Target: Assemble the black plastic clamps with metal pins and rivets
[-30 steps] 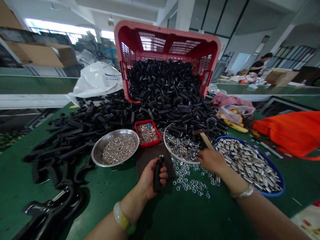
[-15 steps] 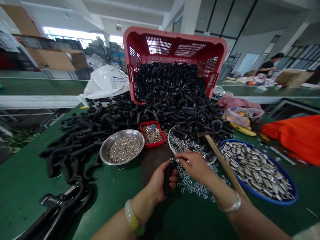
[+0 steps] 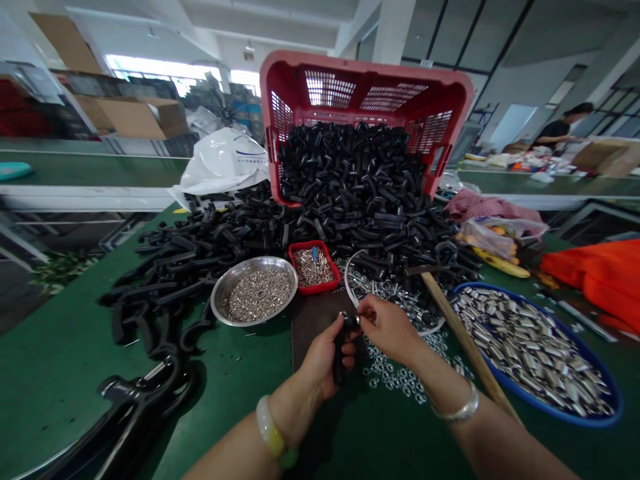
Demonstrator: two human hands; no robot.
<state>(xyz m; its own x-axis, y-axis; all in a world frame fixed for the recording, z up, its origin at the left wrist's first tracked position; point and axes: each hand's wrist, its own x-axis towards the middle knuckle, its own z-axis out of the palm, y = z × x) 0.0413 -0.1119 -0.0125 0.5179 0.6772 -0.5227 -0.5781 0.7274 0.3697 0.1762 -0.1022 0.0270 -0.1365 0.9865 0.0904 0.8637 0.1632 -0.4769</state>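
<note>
My left hand (image 3: 323, 357) is wrapped round a black handle-like part (image 3: 340, 353), held roughly upright with metal showing at its top. Pinched at that top end, the fingers of my right hand (image 3: 387, 327) meet a small shiny piece too small to name. Loose nuts (image 3: 395, 377) lie on the table below my right hand. Just beyond it stands a white-rimmed dish (image 3: 353, 283) of bolts and other metal bits. A steel bowl (image 3: 217, 303) of small metal pieces and a red tray (image 3: 320, 289) of small screws or pins, with a blue-handled tool (image 3: 315, 253), are beyond my left hand.
A tipped red crate (image 3: 367, 63) spills black parts (image 3: 350, 167) across the table. At right are a hammer (image 3: 460, 333), a blue tray (image 3: 617, 403) of metal sleeves, bananas (image 3: 500, 262) and orange cloth (image 3: 595, 270). Larger black parts (image 3: 135, 400) lie front left. A person (image 3: 560, 130) is behind.
The view has shifted slightly, so the table's things appear farther right. My right hand's fingers have shifted at the top of the black part; my left hand keeps its grip.
</note>
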